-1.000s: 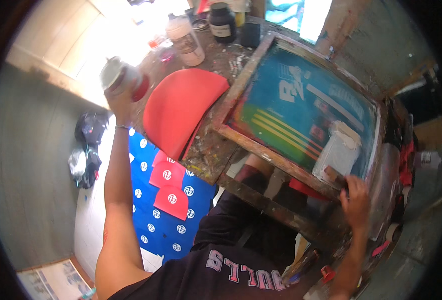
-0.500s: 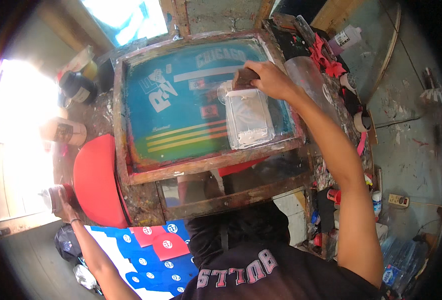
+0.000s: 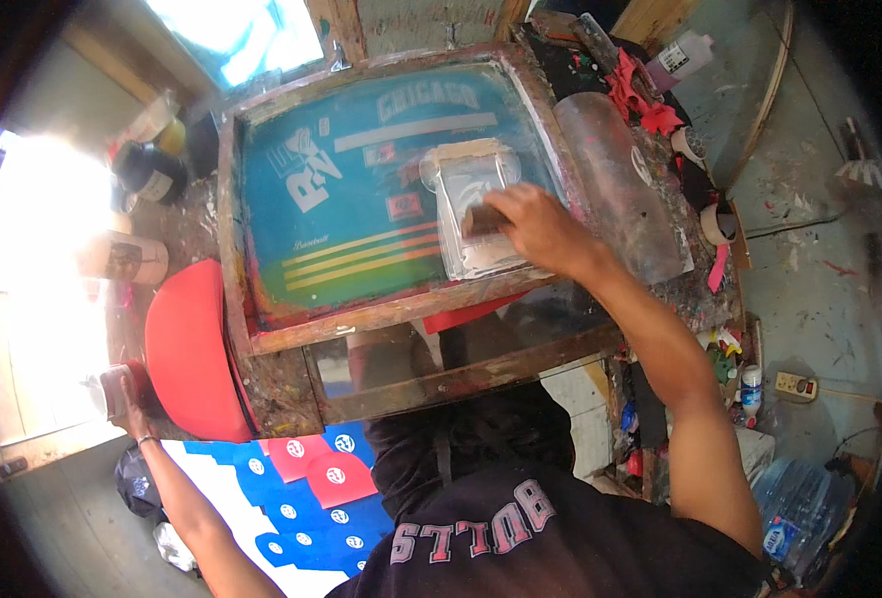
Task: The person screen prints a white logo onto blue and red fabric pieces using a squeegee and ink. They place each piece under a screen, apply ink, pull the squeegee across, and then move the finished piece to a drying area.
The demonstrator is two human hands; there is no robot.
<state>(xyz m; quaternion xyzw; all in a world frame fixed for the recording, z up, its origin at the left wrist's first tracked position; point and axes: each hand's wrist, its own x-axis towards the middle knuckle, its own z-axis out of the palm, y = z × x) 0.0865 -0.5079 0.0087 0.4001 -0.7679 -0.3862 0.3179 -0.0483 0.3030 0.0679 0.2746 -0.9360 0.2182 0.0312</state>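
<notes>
My right hand [image 3: 541,231] is closed on a small brown squeegee [image 3: 480,221], pressed against the mesh of a wood-framed printing screen [image 3: 292,336]. Under it lies an upright rectangular patch [image 3: 451,251] smeared with white ink, its borders thickly coated. Thicker ink sits along the patch's far edge. Blue-green mesh with pale lettering and yellow-orange stripes surrounds it. Far to the left, my left hand [image 3: 130,407] has its fingers round a small jar-like thing [image 3: 112,391], blurred by glare. Just right of that hand stands a red curved fabric panel [image 3: 190,349]. Red material [image 3: 471,313] shows below the frame's near edge.
Blue and red printed cut pieces [image 3: 311,498] lie low at the left. Dark jars [image 3: 147,171] and a pale tub [image 3: 134,257] stand left of the screen. On the right are a clear rolled sheet [image 3: 610,169], red scraps [image 3: 632,95], tape rolls [image 3: 717,225] and water bottles [image 3: 805,508].
My right hand has drawn the squeegee toward me, from the patch's far edge to its middle, leaving a white ink ridge behind. My left hand stays in nearly the same place.
</notes>
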